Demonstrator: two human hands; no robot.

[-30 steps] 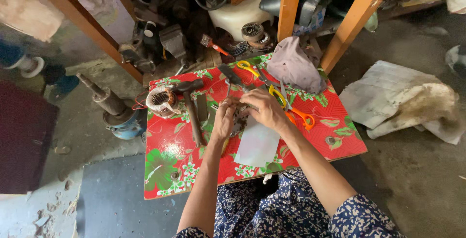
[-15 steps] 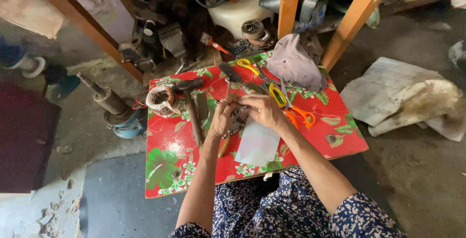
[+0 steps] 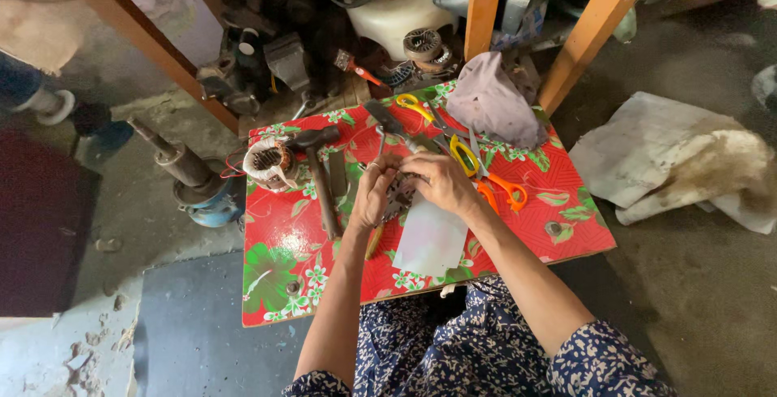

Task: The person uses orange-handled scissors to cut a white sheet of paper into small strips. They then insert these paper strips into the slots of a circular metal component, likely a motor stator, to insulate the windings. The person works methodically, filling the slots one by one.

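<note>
Both my hands meet over the middle of a low table [image 3: 283,259] covered in red floral cloth. My left hand [image 3: 374,195] and my right hand [image 3: 441,182] together grip a small dark metal part [image 3: 399,196], mostly hidden by the fingers. A pale grey sheet [image 3: 430,239] lies on the cloth just below my hands. A hammer [image 3: 321,178] with a dark head lies left of my left hand. A round motor stator with copper windings [image 3: 267,162] sits at the table's left rear.
Yellow-handled scissors [image 3: 453,142] and orange-handled scissors [image 3: 502,191] lie right of my hands. A grey cloth [image 3: 494,106] is heaped at the back right. Orange wooden posts [image 3: 595,25] and machine parts [image 3: 267,65] crowd the back. Crumpled paper [image 3: 680,162] lies on the floor right.
My hands have stayed together on the small part, with only slight finger shifts. The view has drifted a little.
</note>
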